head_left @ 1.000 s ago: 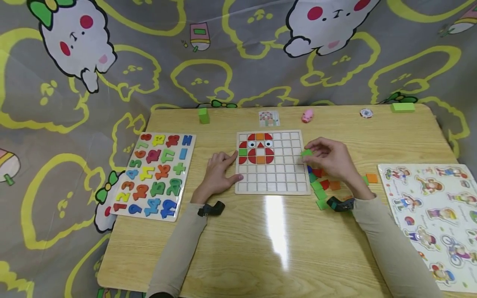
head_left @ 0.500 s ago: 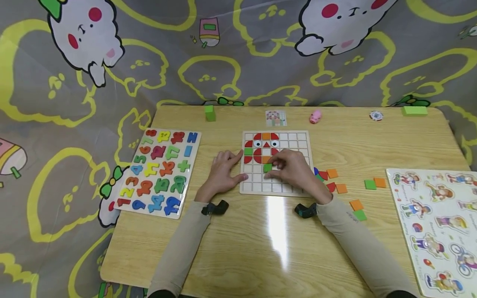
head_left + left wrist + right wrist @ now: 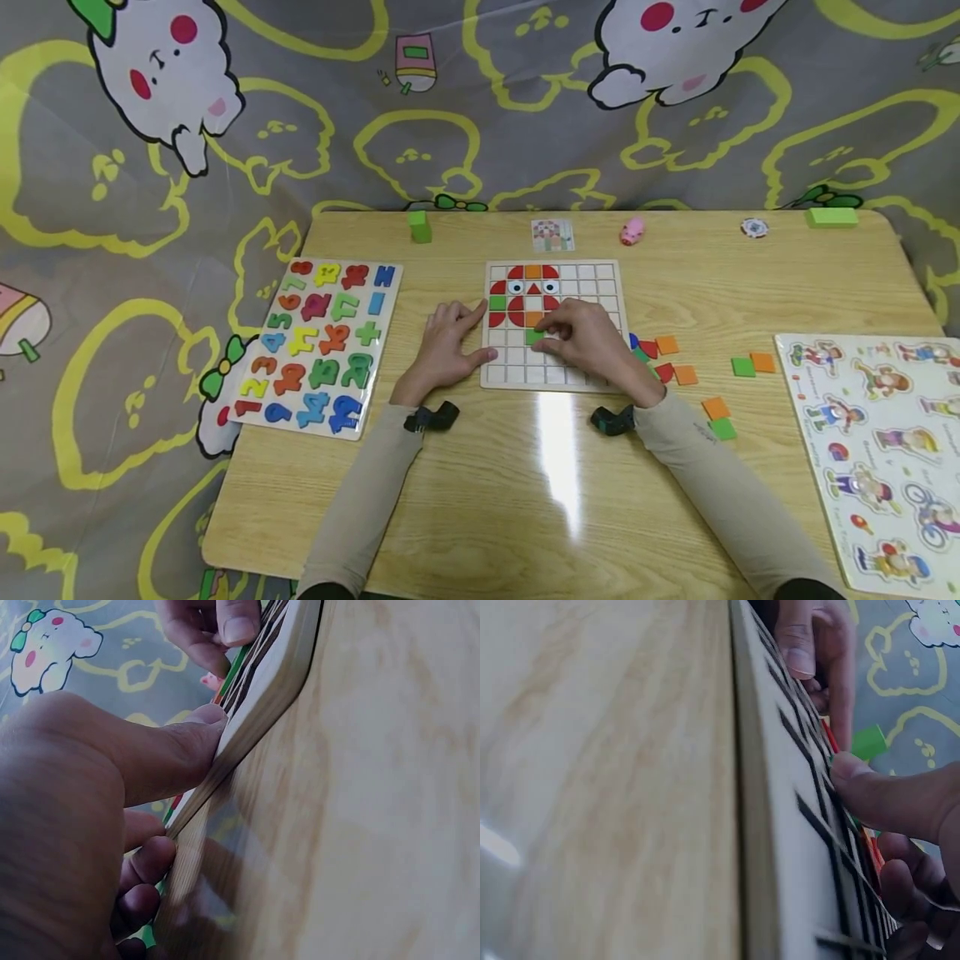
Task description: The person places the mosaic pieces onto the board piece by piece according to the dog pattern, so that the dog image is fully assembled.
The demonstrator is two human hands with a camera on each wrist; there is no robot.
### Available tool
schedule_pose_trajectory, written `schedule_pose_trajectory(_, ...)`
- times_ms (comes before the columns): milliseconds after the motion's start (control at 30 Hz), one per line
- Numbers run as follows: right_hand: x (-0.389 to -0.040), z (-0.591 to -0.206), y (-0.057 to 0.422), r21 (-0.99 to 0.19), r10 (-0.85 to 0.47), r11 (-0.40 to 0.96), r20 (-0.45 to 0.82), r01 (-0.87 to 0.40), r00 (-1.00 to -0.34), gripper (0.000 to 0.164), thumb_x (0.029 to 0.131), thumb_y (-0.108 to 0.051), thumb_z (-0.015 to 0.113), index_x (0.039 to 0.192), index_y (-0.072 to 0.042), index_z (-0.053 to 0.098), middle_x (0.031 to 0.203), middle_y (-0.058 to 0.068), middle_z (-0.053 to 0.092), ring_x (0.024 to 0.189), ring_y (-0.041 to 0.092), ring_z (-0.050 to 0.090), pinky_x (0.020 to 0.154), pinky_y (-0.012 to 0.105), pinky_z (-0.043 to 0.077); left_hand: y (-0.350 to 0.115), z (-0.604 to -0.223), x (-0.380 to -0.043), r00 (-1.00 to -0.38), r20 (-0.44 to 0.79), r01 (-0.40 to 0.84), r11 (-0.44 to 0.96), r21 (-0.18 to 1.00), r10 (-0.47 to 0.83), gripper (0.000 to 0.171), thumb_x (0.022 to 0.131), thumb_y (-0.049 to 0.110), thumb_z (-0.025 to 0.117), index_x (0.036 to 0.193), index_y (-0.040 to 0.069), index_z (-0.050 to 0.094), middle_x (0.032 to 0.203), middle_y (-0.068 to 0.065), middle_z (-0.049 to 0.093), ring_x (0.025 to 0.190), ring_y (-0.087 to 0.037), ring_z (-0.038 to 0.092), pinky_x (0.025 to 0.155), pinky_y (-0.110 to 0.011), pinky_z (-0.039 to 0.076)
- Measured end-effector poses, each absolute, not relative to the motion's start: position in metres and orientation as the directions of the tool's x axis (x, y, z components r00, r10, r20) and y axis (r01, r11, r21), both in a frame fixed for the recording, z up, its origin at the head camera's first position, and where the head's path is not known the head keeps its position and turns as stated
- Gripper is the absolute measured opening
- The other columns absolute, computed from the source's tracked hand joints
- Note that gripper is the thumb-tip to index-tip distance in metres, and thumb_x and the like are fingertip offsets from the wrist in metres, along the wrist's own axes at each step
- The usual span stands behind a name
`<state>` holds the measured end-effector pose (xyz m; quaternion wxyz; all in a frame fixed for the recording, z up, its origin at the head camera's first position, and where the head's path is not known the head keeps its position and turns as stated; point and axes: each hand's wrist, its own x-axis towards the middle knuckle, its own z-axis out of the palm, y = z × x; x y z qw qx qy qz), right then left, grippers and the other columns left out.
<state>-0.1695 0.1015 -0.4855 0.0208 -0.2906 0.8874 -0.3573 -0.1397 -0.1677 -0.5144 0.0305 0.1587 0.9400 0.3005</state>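
A wooden grid board (image 3: 555,379) lies on the table, with red, orange, green and eye-patterned tiles in its upper left. My right hand (image 3: 588,337) pinches a green square tile (image 3: 533,337) at a cell just below an orange tile (image 3: 532,319). In the right wrist view, the right thumb (image 3: 885,795) is low over the grid; whether the tile sits fully in its cell cannot be seen. At the board's left edge rests my left hand (image 3: 447,346), thumb and index finger spread. Its thumb (image 3: 169,754) touches the board's edge in the left wrist view.
Loose tiles, among them an orange one (image 3: 686,375) and a green one (image 3: 743,367), lie right of the board. A number puzzle (image 3: 315,350) is at left, a picture puzzle (image 3: 873,458) at right. Behind stand a pattern card (image 3: 552,236), a pink pig (image 3: 632,230) and green blocks (image 3: 420,227).
My right hand has moved left from the board's right edge, carrying the green square tile over to the grid. In the last half second it has hardly moved. The left hand stays at the board's edge.
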Motion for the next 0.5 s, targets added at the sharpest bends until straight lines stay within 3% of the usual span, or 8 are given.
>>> schedule_pose_trajectory(233, -0.160, -0.466, 0.158, -0.648, -0.481, 0.566, 0.244, -0.511, -0.842, 0.024, 0.076, -0.025, 0.087, 0.093, -0.011, 0.078, 0.077, 0.001, 0.063, 0.067, 0.015, 0.055, 0.060, 0.025, 0.042, -0.162, -0.515, -0.140, -0.947, 0.026, 0.275, 0.769, 0.577, 0.319, 0.082, 0.087, 0.050, 0.070, 0.155, 0.021, 0.035, 0.110, -0.001, 0.044, 0.098, -0.020, 0.033, 0.087, -0.036, 0.026)
schedule_pose_trajectory(500, -0.127, -0.466, 0.243, -0.582, -0.492, 0.688, 0.065, -0.433, -0.868, 0.028, 0.073, -0.024, 0.089, 0.095, -0.013, 0.075, 0.078, -0.005, 0.064, 0.067, 0.010, 0.055, 0.061, 0.023, 0.045, -0.165, -0.516, -0.138, -0.951, 0.026, 0.265, 0.767, 0.585, 0.309, 0.082, 0.086, 0.049, 0.071, 0.154, 0.021, 0.035, 0.111, -0.001, 0.045, 0.099, -0.020, 0.034, 0.088, -0.037, 0.026)
